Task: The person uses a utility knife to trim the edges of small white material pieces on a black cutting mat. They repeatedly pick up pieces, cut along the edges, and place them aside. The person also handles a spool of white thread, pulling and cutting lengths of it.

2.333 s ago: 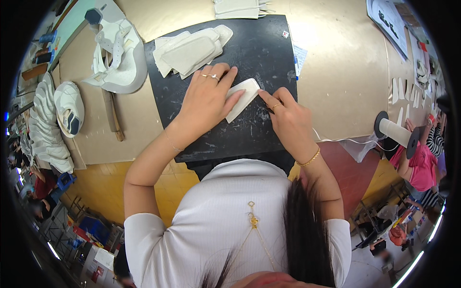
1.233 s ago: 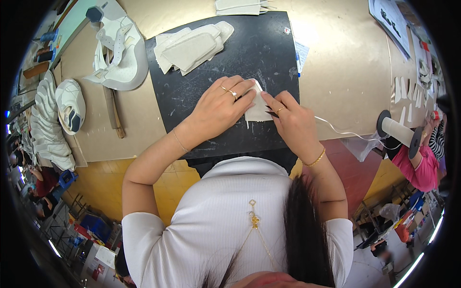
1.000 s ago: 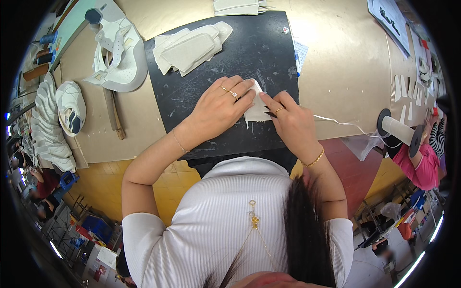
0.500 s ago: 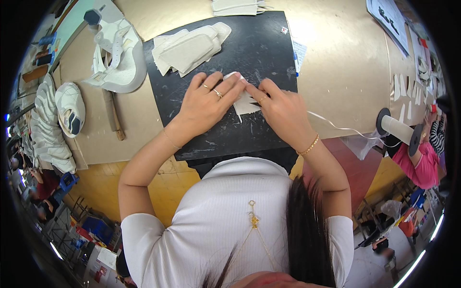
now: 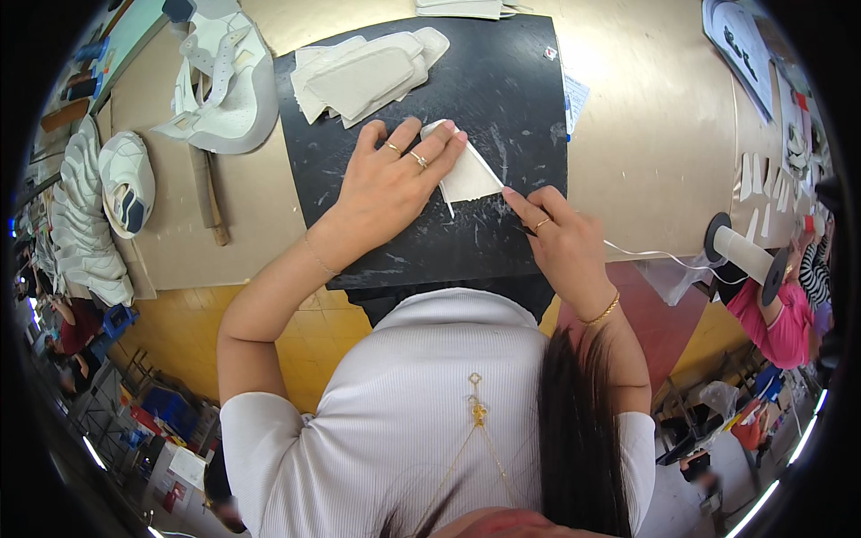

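Observation:
A white fabric piece [image 5: 473,181] lies on the black work mat [image 5: 359,260], with a narrow white tape [image 5: 482,163] along its right slanted edge. My left hand [image 5: 395,170] rests on the piece's upper part, fingers stretched and pressing it down. At its lower right corner, the fingertips of my right hand [image 5: 565,238] are on the tape, the other fingers curled. A small dark object shows under that hand, too hidden to name. The tape reappears beyond the hand and runs to a spool [image 5: 749,254] at the right. A thin white end sticks out below the piece's left side.
Stacked cream fabric pieces [image 5: 368,76] lie on the mat's far left. Left of the mat are a white shoe upper [image 5: 238,112], a wooden-handled tool [image 5: 215,211] and a white shoe [image 5: 127,184]. Small white strips [image 5: 758,175] lie at the far right. Other people are in the background.
My right hand has slid from beside the left fingertips down and right along the edge, uncovering the tape there. The left hand stays on the piece. The view has shifted slightly.

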`<state>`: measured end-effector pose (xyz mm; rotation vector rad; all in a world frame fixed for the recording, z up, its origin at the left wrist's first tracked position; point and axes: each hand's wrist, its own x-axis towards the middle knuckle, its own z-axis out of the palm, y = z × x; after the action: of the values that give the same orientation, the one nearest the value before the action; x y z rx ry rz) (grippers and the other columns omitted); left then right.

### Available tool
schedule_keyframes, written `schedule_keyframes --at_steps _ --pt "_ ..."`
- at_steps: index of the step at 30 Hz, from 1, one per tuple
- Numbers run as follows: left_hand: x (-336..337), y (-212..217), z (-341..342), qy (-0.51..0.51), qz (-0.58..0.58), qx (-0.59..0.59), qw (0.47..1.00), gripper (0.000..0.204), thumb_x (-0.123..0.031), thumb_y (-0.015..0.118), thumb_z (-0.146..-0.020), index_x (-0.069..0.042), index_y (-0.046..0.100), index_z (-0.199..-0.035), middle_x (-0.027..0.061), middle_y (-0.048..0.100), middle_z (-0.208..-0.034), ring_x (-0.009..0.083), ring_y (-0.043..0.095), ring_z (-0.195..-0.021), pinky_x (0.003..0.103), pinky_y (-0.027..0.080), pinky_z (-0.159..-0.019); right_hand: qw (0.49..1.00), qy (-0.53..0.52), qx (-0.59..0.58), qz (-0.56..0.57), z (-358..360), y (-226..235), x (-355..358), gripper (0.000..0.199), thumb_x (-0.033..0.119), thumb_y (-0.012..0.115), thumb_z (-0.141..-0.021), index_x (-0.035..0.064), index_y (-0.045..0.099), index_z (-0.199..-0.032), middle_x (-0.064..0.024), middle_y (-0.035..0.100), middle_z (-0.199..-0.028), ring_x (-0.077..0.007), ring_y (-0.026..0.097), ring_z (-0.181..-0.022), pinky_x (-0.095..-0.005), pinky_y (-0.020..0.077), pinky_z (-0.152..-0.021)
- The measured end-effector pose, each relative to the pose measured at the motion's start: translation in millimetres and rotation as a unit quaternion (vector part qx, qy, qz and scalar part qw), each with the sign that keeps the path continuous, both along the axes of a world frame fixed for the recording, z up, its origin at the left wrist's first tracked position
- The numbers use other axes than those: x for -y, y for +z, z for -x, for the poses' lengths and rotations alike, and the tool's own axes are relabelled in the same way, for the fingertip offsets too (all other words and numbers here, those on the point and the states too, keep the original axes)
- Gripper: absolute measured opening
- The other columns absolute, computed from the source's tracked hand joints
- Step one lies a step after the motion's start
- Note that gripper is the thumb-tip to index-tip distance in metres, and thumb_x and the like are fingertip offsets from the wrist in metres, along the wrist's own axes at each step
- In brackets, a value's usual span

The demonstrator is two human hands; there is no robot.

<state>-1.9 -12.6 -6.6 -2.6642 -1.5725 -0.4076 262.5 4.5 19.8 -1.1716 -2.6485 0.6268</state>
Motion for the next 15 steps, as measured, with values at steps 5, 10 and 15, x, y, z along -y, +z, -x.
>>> schedule_keyframes --at_steps 5,10,15 --pt "0.2 4.0 -2.1 -0.001 0.008 -0.022 1.0 0.044 -0.016 0.063 -0.088 -0.011 0.065 -0.131 0.0046 0.062 -0.133 0.0248 0.057 -0.112 0.041 0.043 -0.092 1.0 0.003 -0.002 -0.022 -0.8 -3.3 4.3 0.042 0.003 0.068 -0.084 0.0157 0.074 -0.124 0.0021 0.054 -0.089 -0.0142 0.056 -0.059 -0.0287 0.0476 -0.052" --pt "1.9 4.9 -3.8 0.004 0.013 -0.035 0.999 0.043 -0.016 0.062 -0.089 -0.012 0.064 -0.132 0.0053 0.062 -0.134 0.0254 0.057 -0.112 0.04 0.043 -0.093 1.0 0.006 -0.004 -0.019 -1.0 -3.0 4.7 0.042 0.004 0.068 -0.085 0.0149 0.073 -0.125 0.0015 0.053 -0.089 -0.0143 0.057 -0.06 -0.0294 0.0482 -0.052" --pt "1.8 4.7 -4.2 0.003 0.014 -0.036 0.999 0.043 -0.016 0.063 -0.089 -0.011 0.064 -0.132 0.0057 0.062 -0.134 0.0255 0.057 -0.114 0.04 0.043 -0.094 0.999 -0.003 0.027 0.017 0.1 0.5 6.7 0.056 -0.002 0.072 -0.075 0.0164 0.071 -0.128 -0.0001 0.058 -0.094 -0.0181 0.062 -0.066 -0.0322 0.0519 -0.059"
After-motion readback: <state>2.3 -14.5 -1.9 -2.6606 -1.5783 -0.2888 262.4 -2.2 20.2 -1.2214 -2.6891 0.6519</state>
